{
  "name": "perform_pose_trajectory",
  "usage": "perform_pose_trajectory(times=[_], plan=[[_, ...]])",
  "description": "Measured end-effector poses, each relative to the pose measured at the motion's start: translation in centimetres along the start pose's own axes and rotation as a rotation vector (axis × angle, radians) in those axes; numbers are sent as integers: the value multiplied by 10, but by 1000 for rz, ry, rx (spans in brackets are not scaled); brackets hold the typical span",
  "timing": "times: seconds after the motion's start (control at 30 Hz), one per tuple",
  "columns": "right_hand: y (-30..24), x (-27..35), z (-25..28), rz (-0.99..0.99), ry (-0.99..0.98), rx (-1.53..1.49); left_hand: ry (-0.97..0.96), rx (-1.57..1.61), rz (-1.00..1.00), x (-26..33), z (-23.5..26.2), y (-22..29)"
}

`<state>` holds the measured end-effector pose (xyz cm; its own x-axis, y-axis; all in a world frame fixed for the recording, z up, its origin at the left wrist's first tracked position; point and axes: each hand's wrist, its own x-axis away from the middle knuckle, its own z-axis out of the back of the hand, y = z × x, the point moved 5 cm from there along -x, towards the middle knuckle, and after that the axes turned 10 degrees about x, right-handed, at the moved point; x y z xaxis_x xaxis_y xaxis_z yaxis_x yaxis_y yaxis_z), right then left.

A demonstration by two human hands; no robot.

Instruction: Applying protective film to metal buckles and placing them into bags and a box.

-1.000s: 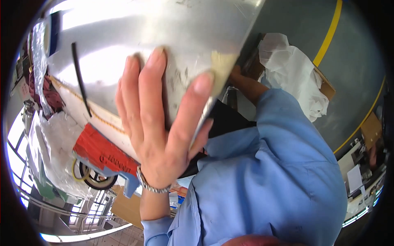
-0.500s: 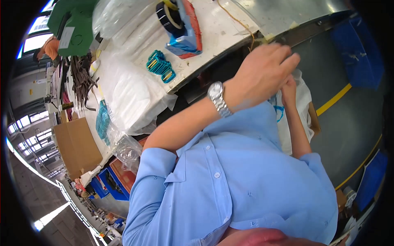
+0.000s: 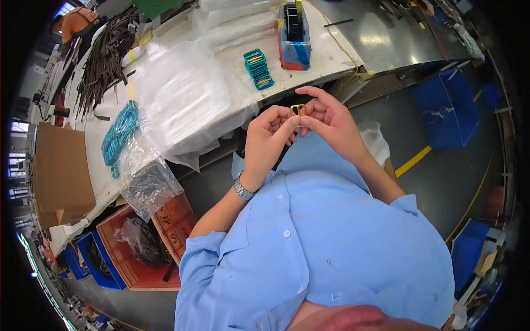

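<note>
Gold-coloured metal makes up the small rectangular buckle frame (image 3: 298,110) held up in front of the chest, between the two hands and just short of the bench edge. The left hand (image 3: 269,138) pinches its lower left side between thumb and forefinger; the right hand (image 3: 329,117) pinches the right side, its fingers curled over the top. Both grips are pressed together on the frame, each from its own side, and the middle of the frame shows between them.

Judging by its look, the buckle is light, stiff and smooth, likely a little slippery on its polished faces; the safest hold seems to be on the side bars, edge-on between fingertip pads, leaving the middle opening free. It should not bend or break under finger pressure.

A silver wristwatch (image 3: 242,188) sits on the left wrist, and both arms come from a light blue button shirt (image 3: 314,237). Beyond the hands, the white bench (image 3: 331,52) carries a stack of teal rectangular frames (image 3: 258,68), a blue and red tape dispenser (image 3: 293,30), and clear plastic bags (image 3: 182,99) piled to the left. More teal pieces in a clear bag (image 3: 117,135) lie farther left, near a heap of dark brown straps (image 3: 105,52) and a flat brown cardboard box (image 3: 61,168). Below the bench edge stand a red plastic crate (image 3: 175,218) and, on the grey floor to the right, a blue plastic crate (image 3: 446,107) beside a yellow floor line (image 3: 413,160).
</note>
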<state>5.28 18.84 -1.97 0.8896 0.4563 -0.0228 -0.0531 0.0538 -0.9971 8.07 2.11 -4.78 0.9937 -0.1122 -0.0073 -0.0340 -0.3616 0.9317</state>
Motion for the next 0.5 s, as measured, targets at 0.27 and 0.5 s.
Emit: perform_pose_trajectory(times=[0.27,0.5], plan=[[0,-22,-31,-143,-101,4,-23,225,51,-2,50,-7],[-21,-80,58,67,437,432,-35,252,210,13,80,3]])
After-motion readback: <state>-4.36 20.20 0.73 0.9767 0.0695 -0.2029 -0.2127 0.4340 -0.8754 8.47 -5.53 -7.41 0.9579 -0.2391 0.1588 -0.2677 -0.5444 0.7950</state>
